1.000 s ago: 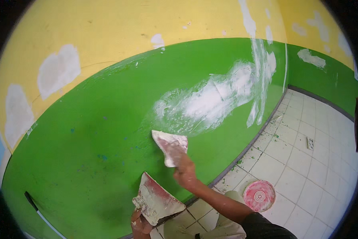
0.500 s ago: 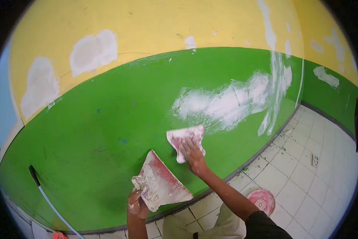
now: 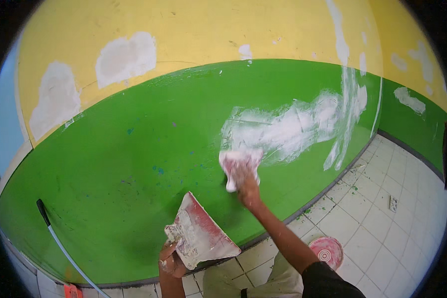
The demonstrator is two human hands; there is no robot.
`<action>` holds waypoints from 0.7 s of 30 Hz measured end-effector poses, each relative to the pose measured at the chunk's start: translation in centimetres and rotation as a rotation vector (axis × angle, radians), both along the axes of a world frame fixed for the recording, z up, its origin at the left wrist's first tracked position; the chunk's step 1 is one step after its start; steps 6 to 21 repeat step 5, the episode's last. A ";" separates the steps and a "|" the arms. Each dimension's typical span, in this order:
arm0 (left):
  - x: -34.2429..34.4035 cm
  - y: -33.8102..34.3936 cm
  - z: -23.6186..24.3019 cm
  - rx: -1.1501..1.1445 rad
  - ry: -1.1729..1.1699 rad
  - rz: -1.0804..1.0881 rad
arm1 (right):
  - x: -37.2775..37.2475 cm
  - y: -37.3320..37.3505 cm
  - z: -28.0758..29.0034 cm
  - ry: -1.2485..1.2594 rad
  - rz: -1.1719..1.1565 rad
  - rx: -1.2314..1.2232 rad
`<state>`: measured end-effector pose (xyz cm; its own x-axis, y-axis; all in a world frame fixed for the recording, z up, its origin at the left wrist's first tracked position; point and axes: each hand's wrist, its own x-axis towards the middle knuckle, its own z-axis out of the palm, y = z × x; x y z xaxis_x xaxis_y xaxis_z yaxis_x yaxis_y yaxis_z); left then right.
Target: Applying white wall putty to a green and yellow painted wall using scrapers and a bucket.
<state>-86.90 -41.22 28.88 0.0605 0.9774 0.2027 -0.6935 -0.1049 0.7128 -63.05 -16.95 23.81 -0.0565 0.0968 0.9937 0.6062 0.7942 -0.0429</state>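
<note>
My right hand is wrapped round a pinkish-red putty spreader smeared with white filler. Its wide upper edge meets the lower left end of a white filler patch on the green wall; the fingers are slightly blurred. Lower and to the left, my left hand grips a larger, triangular red spreader by its caked narrow end. Pale putty covers much of that spreader's face. It is held out in front of the wall, its broad edge slanting toward the right.
A round pink lid or tub sits on the tiled floor, where green flakes lie along the skirting. A pale rod with a black handle leans at left, near an orange object. Dried filler patches mark the yellow wall above.
My right hand has moved the small spreader up onto the filler patch's left end, where the white smear now looks broader. The left hand's spreader stays nearly still; the view has shifted slightly.
</note>
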 end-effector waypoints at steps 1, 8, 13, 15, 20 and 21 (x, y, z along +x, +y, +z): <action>-0.3 -0.1 0.0 -0.010 -0.003 0.018 | -1.1 -1.0 -2.6 -0.072 0.011 -0.084; -1.0 -0.2 -0.3 -0.025 -0.006 0.039 | -0.3 -5.0 -9.1 -0.318 0.126 -0.360; -1.0 -0.2 -0.3 -0.025 -0.006 0.039 | -0.3 -5.0 -9.1 -0.318 0.126 -0.360; -1.0 -0.2 -0.3 -0.025 -0.006 0.039 | -0.3 -5.0 -9.1 -0.318 0.126 -0.360; -1.0 -0.2 -0.3 -0.025 -0.006 0.039 | -0.3 -5.0 -9.1 -0.318 0.126 -0.360; -1.0 -0.2 -0.3 -0.025 -0.006 0.039 | -0.3 -5.0 -9.1 -0.318 0.126 -0.360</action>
